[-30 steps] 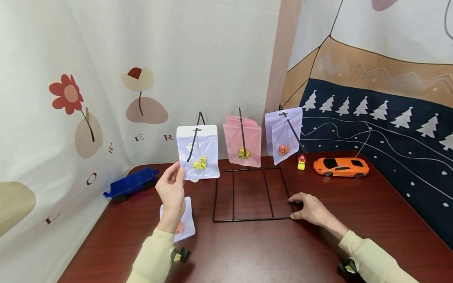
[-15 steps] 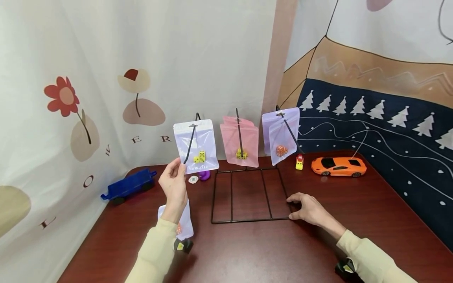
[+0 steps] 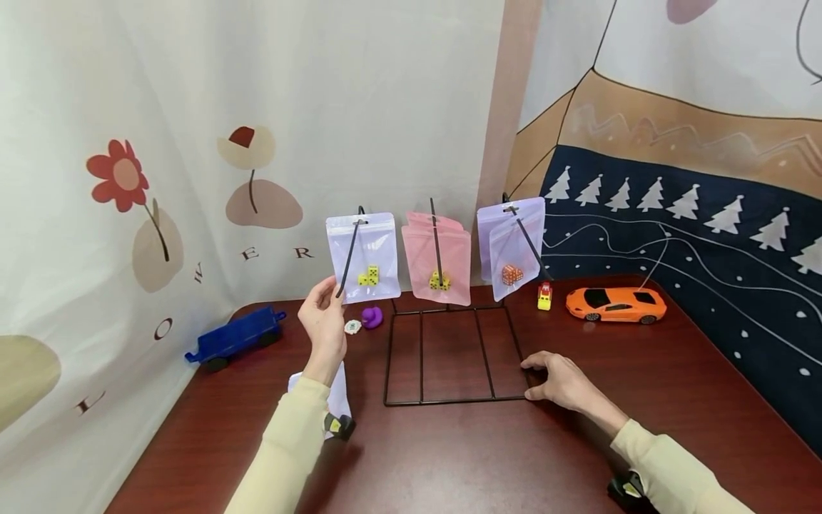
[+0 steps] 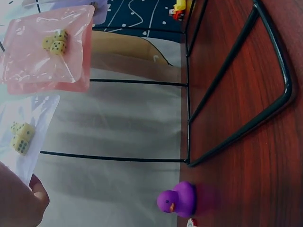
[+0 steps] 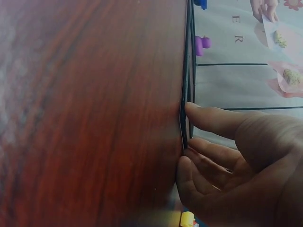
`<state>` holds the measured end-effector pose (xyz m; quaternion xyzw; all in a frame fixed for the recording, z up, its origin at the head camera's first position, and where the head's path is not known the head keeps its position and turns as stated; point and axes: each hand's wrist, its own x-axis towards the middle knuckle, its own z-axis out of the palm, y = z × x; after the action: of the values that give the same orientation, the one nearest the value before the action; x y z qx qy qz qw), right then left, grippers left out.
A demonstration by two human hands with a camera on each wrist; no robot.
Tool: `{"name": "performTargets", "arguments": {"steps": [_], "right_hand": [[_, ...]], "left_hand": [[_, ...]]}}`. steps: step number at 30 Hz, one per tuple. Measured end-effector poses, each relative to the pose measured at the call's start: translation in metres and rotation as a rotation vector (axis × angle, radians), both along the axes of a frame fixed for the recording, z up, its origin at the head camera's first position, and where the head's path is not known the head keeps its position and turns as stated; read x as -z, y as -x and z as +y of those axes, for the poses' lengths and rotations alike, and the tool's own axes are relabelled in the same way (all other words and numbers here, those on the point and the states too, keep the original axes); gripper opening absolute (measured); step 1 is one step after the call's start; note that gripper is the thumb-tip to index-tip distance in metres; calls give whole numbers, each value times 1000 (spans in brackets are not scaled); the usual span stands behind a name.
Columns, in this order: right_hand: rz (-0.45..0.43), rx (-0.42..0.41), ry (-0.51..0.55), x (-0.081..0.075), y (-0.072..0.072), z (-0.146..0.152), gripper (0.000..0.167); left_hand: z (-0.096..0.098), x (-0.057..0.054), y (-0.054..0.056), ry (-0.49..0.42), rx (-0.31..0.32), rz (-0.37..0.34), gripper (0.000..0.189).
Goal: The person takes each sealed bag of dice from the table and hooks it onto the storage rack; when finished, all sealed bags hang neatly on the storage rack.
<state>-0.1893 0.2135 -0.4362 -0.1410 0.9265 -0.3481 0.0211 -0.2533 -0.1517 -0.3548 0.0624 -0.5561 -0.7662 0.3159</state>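
Note:
In the head view my left hand (image 3: 326, 328) pinches the lower left edge of a pale lavender zip bag (image 3: 385, 246) that holds yellow dice (image 3: 369, 276). The left hook (image 3: 349, 253) of a black wire rack (image 3: 449, 402) passes through the bag's hang hole, and its tip sticks out in front of the bag. In the left wrist view fingertips (image 4: 39, 189) show at the bag's edge. My right hand (image 3: 565, 382) grips the rack's base at its front right corner. The right wrist view shows the thumb (image 5: 208, 118) and fingers around that bar.
Pink bags (image 3: 437, 250) hang on the middle hook, lavender bags (image 3: 514, 250) on the right. Another bag (image 3: 340, 396) lies partly behind my left forearm. Around stand a purple duck (image 3: 372, 318), white token (image 3: 352, 327), blue trailer (image 3: 237, 335), orange car (image 3: 616, 304) and small toy (image 3: 544, 296).
My left hand has moved up and forward, sliding the bag farther back along the left hook. The duck and token have come into sight below it. The right hand stays on the rack.

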Motion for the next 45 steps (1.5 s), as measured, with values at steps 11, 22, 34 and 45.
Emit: {"name": "performTargets", "arguments": {"steps": [11,22,34,45], "right_hand": [[11,-9,-2,1,0,-1,43],[6,-14,-7,1,-1,-2,44],[17,-10,-15,-3,-3,-2,44],[26,-11,-4,-2,-3,-2,44]], "left_hand": [[-1,4,10,-8,-16,39,20],[-23,12,-4,95,-119,69,21],[-49,29,-44,192,-112,43,25],[-76,35,-88,421,-143,-159,26]]}}
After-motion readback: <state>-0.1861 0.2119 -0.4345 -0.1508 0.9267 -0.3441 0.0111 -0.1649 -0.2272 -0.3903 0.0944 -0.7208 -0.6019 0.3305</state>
